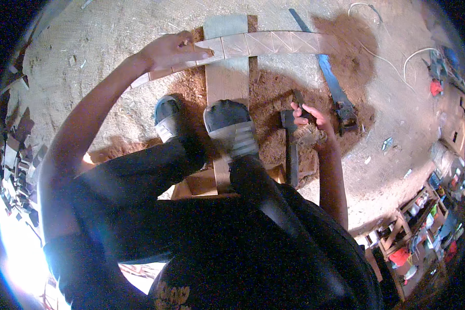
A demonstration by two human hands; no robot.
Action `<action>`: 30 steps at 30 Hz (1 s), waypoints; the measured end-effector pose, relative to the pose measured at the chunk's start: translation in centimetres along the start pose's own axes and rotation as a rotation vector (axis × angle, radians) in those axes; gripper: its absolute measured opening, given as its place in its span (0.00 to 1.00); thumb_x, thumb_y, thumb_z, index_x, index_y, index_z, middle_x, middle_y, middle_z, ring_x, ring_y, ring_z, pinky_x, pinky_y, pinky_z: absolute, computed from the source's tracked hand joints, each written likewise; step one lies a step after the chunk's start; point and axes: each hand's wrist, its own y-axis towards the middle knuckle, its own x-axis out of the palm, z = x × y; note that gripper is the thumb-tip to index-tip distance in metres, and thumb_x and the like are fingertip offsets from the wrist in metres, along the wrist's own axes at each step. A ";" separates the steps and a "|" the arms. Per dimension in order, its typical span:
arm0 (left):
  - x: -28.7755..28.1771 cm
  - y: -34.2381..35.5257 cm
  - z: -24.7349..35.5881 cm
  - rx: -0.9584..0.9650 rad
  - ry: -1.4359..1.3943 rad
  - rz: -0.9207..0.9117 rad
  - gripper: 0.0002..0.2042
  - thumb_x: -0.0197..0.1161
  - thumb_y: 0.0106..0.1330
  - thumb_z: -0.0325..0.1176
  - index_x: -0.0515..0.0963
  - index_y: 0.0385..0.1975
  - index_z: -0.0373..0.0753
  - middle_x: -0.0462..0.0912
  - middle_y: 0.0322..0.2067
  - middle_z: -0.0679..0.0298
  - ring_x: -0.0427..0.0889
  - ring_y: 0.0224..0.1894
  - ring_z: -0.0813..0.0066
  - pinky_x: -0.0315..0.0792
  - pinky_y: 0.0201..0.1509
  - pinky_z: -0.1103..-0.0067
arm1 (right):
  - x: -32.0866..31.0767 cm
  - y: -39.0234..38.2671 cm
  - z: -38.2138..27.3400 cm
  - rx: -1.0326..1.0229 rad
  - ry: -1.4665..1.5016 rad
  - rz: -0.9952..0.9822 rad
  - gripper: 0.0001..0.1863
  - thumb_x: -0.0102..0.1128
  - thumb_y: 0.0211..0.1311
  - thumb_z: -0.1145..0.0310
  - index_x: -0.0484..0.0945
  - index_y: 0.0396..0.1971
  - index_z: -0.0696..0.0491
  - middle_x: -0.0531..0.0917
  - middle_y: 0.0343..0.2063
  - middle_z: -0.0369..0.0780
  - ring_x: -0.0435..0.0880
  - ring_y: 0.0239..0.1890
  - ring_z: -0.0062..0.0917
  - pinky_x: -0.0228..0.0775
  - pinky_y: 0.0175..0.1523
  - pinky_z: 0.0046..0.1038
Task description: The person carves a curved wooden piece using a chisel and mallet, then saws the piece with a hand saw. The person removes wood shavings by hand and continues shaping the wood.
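A long pale wooden strip [274, 43], cut with crosswise lines and zigzag marks, lies across a plank [227, 82]. My left hand [173, 50] is closed over the strip's left part, fingers on its top face. Off to the right, my right hand [315, 120] is closed around a slim dark tool [298, 97] like a chisel, its thin end pointing away from me. Just left of that hand lies a dark hammer-like tool [291, 155] with its handle toward me. My left foot [166, 116] is on the ground, and my right foot [232, 129] presses on the plank.
Brown sawdust [346, 51] covers the ground around the plank. A blue flat bar [331, 77] with a dark end runs under the strip at right. A pale cable [398, 67] curls at far right. Wooden shelving [398, 232] with assorted items stands at lower right.
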 end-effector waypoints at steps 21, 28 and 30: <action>-2.0 -5.0 -7.2 -0.093 0.144 -0.061 0.36 0.52 0.59 0.69 0.80 0.44 0.37 0.84 0.34 0.54 0.83 0.41 0.60 0.74 0.48 0.69 | 1.2 -1.3 -1.2 0.038 -0.184 0.398 0.23 0.56 0.67 0.59 0.65 0.53 0.58 0.76 0.34 0.38 0.77 0.30 0.21 0.73 0.31 0.21; 0.8 -3.4 -3.6 -0.108 0.329 0.078 0.32 0.51 0.61 0.67 0.81 0.41 0.41 0.81 0.23 0.52 0.83 0.28 0.54 0.75 0.34 0.63 | 6.3 -3.0 -0.2 -0.340 -0.407 0.518 0.17 0.53 0.69 0.63 0.66 0.56 0.46 0.76 0.33 0.37 0.76 0.26 0.21 0.73 0.28 0.25; 1.0 -2.9 -1.9 0.047 0.324 0.155 0.28 0.46 0.66 0.63 0.82 0.36 0.45 0.79 0.20 0.51 0.82 0.25 0.52 0.74 0.30 0.61 | 7.2 -3.0 -0.4 -0.327 -0.559 0.623 0.17 0.53 0.69 0.63 0.67 0.55 0.47 0.76 0.31 0.37 0.76 0.24 0.20 0.71 0.26 0.24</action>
